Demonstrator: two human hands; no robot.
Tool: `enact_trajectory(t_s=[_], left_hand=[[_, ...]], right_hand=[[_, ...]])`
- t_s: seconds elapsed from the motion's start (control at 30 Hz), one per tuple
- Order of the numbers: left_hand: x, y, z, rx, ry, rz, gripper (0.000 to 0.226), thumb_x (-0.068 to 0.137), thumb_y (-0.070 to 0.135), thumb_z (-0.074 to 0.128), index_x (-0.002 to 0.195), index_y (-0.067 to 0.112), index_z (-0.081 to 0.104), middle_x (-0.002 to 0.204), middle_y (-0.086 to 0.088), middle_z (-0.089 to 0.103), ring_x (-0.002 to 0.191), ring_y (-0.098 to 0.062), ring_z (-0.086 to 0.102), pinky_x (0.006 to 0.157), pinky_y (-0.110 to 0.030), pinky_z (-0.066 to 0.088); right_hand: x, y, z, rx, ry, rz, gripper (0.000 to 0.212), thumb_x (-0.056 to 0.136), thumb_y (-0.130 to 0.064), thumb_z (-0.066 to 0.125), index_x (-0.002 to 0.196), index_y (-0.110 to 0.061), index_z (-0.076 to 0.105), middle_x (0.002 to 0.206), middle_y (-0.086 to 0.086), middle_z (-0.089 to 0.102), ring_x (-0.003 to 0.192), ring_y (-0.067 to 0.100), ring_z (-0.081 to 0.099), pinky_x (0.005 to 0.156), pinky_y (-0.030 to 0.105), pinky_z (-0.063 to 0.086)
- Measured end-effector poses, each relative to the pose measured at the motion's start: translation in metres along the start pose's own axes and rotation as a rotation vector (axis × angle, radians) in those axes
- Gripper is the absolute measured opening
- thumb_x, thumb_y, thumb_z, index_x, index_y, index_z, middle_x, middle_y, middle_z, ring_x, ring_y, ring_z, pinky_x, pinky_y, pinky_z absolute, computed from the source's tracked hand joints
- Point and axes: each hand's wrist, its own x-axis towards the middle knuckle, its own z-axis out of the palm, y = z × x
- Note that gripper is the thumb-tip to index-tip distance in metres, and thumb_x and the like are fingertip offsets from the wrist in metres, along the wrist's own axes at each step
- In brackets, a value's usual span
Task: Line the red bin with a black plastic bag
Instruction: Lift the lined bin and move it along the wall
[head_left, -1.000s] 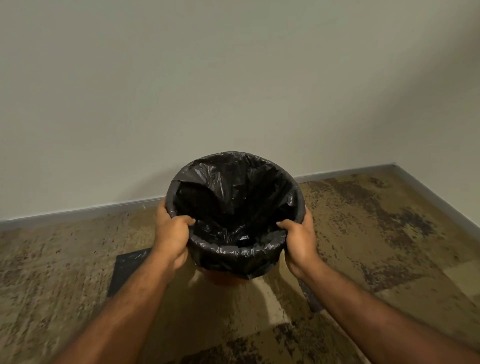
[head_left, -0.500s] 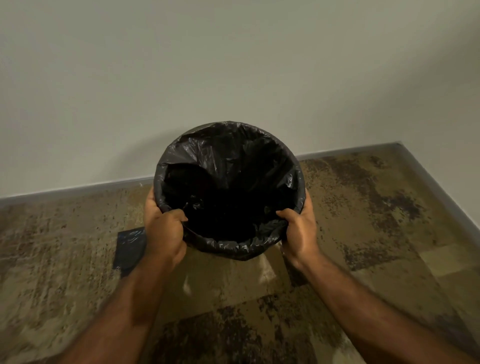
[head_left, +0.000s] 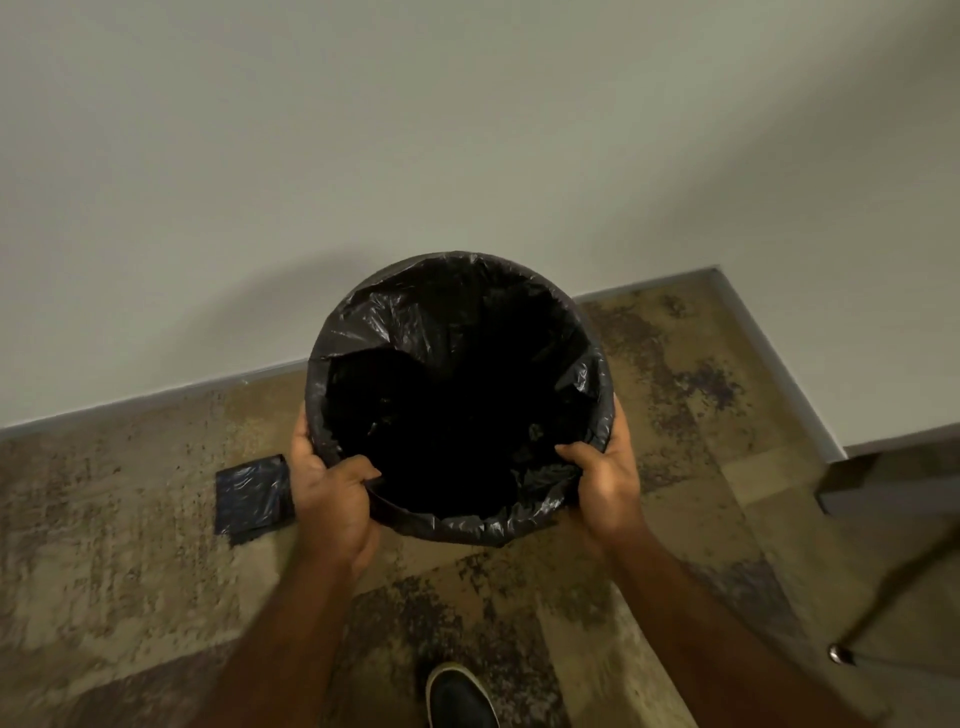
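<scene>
Both hands, left (head_left: 332, 488) and right (head_left: 605, 475), grip the black bag (head_left: 415, 332) (bin apparently hidden beneath).

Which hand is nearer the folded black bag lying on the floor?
Left. The left hand grips the bin's lined rim right beside the folded bag; the right hand grips the rim's far side.

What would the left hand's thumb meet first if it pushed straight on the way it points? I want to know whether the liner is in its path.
Probably the black bag inside; depth there is unclear.
</scene>
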Motion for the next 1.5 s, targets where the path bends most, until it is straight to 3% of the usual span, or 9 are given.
enact_trajectory(t_s=[0.13,0.27,0.37,0.63,0.97,1.17,1.27,1.33,1.5], left_hand=[[-0.025,-0.008,0.03,0.032,-0.023,-0.044,0.076,0.07,-0.026,0.044,0.136,0.011,0.048,0.117,-0.009,0.064,0.116,-0.036,0.06,0.087,-0.047,0.054],[-0.038,-0.036,0.062,0.189,-0.069,-0.049,0.067,0.073,-0.017,0.051,0.131,0.018,0.048,0.121,-0.011,0.061,0.114,-0.035,0.059,0.088,-0.048,0.054],[-0.049,-0.066,0.096,0.342,-0.131,-0.033,0.057,0.085,-0.01,0.055,0.136,0.012,0.04,0.124,-0.012,0.057,0.115,-0.032,0.058,0.083,-0.041,0.054],[-0.029,-0.163,0.178,0.347,-0.28,-0.13,0.062,0.095,0.018,0.061,0.15,0.022,0.033,0.143,-0.003,0.053,0.127,-0.026,0.056,0.105,-0.053,0.047],[0.027,-0.244,0.318,0.329,-0.337,-0.142,0.063,0.097,0.006,0.057,0.151,0.02,0.028,0.145,-0.003,0.047,0.129,-0.024,0.053,0.107,-0.046,0.046],[0.052,-0.267,0.396,0.372,-0.412,-0.136,0.065,0.098,0.0,0.051,0.152,0.012,0.018,0.141,-0.005,0.043,0.119,-0.02,0.05,0.107,-0.038,0.043],[0.063,-0.278,0.417,0.402,-0.405,-0.145,0.065,0.097,-0.001,0.052,0.152,0.011,0.018,0.149,-0.01,0.041,0.12,-0.019,0.049,0.103,-0.033,0.043],[0.066,-0.287,0.423,0.407,-0.402,-0.162,0.066,0.097,0.0,0.053,0.151,0.013,0.019,0.145,-0.008,0.044,0.122,-0.02,0.05,0.106,-0.038,0.044],[0.064,-0.298,0.421,0.438,-0.393,-0.171,0.065,0.097,0.0,0.053,0.15,0.014,0.017,0.134,-0.001,0.045,0.123,-0.022,0.051,0.108,-0.047,0.045]], right_hand=[[-0.011,-0.028,-0.033,0.036,0.067,0.016,0.079,0.085,0.021,0.045,0.148,-0.026,0.039,0.139,0.007,0.058,0.126,0.028,0.057,0.102,0.053,0.049],[-0.003,-0.045,-0.08,0.064,0.122,0.038,0.084,0.08,0.028,0.045,0.148,-0.02,0.039,0.144,0.01,0.054,0.129,0.031,0.054,0.106,0.06,0.043],[0.013,-0.054,-0.122,0.085,0.179,0.073,0.084,0.078,0.028,0.044,0.15,-0.016,0.037,0.146,0.013,0.051,0.128,0.031,0.054,0.101,0.055,0.048],[0.097,-0.056,-0.23,-0.024,0.227,0.167,0.074,0.083,0.02,0.047,0.132,-0.036,0.045,0.122,-0.004,0.061,0.11,0.024,0.061,0.088,0.05,0.054],[0.259,-0.077,-0.337,-0.136,0.19,0.201,0.075,0.081,0.016,0.047,0.143,-0.025,0.043,0.128,0.004,0.061,0.114,0.03,0.061,0.076,0.041,0.057],[0.324,-0.099,-0.379,-0.298,0.202,0.163,0.077,0.083,0.017,0.046,0.149,-0.022,0.038,0.141,0.007,0.055,0.125,0.031,0.054,0.101,0.051,0.05],[0.341,-0.103,-0.389,-0.356,0.211,0.169,0.074,0.083,0.019,0.043,0.147,-0.02,0.041,0.132,0.003,0.058,0.123,0.028,0.053,0.101,0.047,0.049],[0.347,-0.101,-0.394,-0.392,0.214,0.157,0.075,0.081,0.02,0.042,0.145,-0.019,0.043,0.123,-0.001,0.06,0.12,0.026,0.054,0.098,0.046,0.05],[0.351,-0.091,-0.406,-0.477,0.235,0.172,0.071,0.087,0.012,0.051,0.149,-0.02,0.035,0.145,0.006,0.049,0.13,0.027,0.049,0.106,0.047,0.045]])
